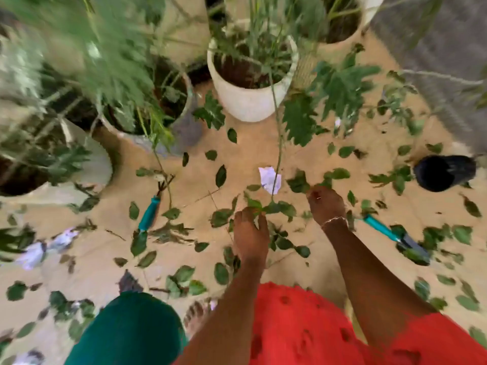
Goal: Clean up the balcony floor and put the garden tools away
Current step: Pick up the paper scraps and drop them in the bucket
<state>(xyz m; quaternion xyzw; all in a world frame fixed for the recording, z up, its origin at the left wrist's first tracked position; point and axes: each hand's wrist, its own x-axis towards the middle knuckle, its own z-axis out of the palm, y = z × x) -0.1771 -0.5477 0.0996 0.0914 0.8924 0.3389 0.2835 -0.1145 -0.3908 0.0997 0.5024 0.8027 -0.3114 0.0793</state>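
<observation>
I see the left hand (250,230) pinching green leaves (274,208) off the floor (250,154); I judge that loose litter is gathered first. The right hand (326,204) is curled at more leaves just ahead of it, but blur hides whether it grips. The trowel (395,237) lies just right of the right hand, and a teal-handled tool (149,214) well left of the left hand, both untouched. I can read no writing anywhere.
</observation>
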